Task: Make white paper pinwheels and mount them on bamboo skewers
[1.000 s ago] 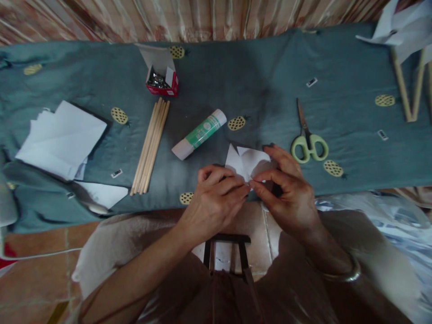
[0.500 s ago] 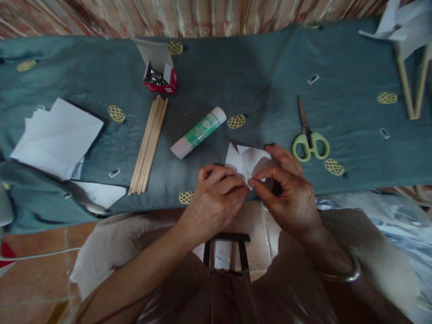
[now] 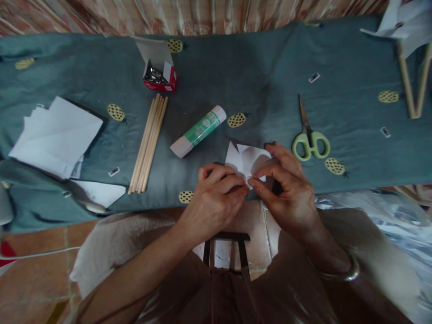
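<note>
A small folded piece of white paper [image 3: 245,160] lies at the near edge of the teal cloth [image 3: 236,76]. My left hand [image 3: 216,200] pinches its near corner with curled fingers. From the right, my right hand [image 3: 286,191] pinches the same corner, thumb and forefinger pressed together, other fingers resting on the paper's right side. The two hands' fingertips almost touch. The lower part of the paper is hidden under my fingers.
A green and white glue stick [image 3: 198,131] lies just beyond the paper. Green-handled scissors [image 3: 308,137] lie to the right, a bundle of wooden sticks [image 3: 149,141] and a red box of staples [image 3: 158,76] to the left. White sheets [image 3: 56,137] are stacked far left.
Both hands stay on the paper's corner with only slight finger shifts. The view has drifted a little.
</note>
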Tool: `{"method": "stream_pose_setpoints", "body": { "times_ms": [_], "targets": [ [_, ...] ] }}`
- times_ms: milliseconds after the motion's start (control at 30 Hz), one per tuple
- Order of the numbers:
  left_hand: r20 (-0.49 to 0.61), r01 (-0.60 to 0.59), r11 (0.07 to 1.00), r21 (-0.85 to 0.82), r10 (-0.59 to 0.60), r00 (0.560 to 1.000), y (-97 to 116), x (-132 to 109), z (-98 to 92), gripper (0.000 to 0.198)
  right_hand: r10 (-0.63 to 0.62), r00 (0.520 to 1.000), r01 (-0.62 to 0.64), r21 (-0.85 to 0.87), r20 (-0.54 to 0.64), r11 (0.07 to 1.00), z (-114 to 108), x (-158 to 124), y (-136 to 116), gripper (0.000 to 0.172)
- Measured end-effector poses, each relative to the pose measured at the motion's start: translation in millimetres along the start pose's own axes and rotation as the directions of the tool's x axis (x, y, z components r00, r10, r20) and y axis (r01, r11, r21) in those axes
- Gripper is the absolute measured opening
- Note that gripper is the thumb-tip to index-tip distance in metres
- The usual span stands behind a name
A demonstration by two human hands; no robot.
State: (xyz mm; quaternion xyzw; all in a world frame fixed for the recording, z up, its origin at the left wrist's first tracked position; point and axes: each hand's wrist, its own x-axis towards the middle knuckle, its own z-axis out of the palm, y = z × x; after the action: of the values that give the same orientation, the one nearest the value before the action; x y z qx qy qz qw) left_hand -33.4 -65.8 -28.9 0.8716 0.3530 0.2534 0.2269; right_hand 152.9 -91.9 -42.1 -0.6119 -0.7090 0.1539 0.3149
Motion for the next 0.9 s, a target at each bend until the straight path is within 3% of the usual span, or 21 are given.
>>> {"method": "stream_pose_setpoints", "body": {
  "times_ms": [267, 700, 900],
  "targets": [
    [0.017, 0.000, 1.000, -0.010, 0.000, 1.000, 0.6, 1.0, -1.7, 0.012, -0.096, 0.995, 0.096, -0.020, -0.032, 0.995, 1.1, -2.4, -7.7, 0.022],
    [-0.036, -0.031, 0.998, -0.046, 0.029, 0.999, -0.6, 1.2, -1.9, 0.010, -0.210, 0.975, 0.195, -0.176, -0.072, 0.965, 6.8, -7.4, -10.3, 0.018],
    [-0.070, 0.164, 0.982, -0.090, -0.170, 0.983, -20.5, 2.5, -24.4, 0.029, -0.203, 0.977, 0.193, -0.131, -0.065, 0.972, 10.3, -14.6, -13.6, 0.033]
  ]
}}
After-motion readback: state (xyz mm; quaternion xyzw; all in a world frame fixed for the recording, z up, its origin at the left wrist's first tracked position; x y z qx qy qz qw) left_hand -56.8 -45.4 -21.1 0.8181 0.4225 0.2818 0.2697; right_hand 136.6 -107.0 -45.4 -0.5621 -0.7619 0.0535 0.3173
